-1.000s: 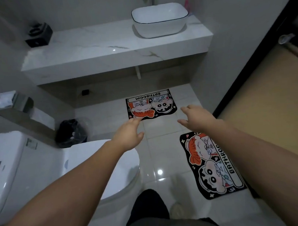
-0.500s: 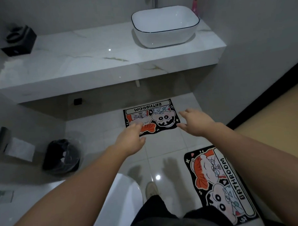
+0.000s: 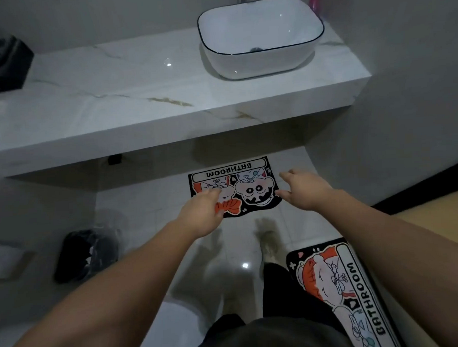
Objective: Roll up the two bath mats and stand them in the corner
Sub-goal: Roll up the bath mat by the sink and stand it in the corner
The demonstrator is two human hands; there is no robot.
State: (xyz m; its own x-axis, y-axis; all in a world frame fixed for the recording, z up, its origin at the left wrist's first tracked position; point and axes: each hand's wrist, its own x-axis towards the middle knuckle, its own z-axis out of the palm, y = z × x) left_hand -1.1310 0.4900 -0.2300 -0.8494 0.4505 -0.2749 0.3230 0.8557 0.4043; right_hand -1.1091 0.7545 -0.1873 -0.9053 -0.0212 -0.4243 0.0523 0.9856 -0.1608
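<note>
The left hand [image 3: 201, 217], fingers straight together, and the right hand [image 3: 306, 191], fingers spread, are held over the bath mat [image 3: 252, 193] at the far edge of the floor [image 3: 134, 203].

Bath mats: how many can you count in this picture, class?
2. The far bath mat lies flat below the counter; the near bath mat lies flat at lower right, partly out of view.

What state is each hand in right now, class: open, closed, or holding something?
Left hand: open, fingers stretched toward the far bath mat, holding nothing.
Right hand: open, fingers spread, holding nothing.
</note>
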